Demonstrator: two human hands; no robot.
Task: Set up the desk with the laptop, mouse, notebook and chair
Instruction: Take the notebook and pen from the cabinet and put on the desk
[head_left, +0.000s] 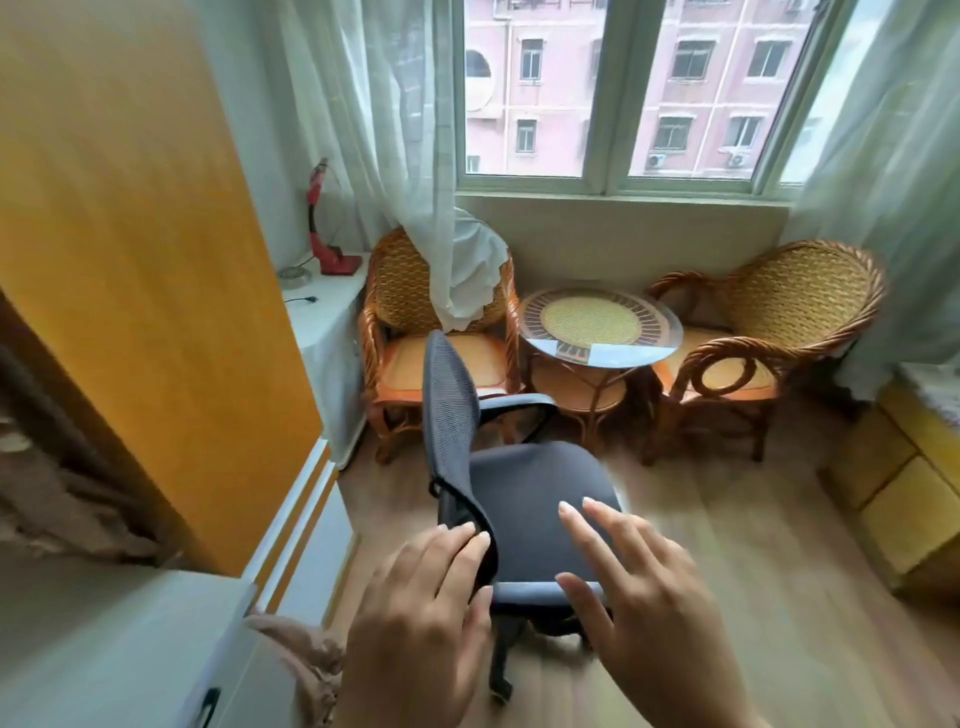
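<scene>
Dark grey mesh-backed office chair, woven tan wicker armchairs, orange cabinet panel.

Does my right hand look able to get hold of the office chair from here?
Probably yes. The right hand hovers open just over the office chair seat, nothing between them, while the left hand already touches the backrest edge.
</scene>
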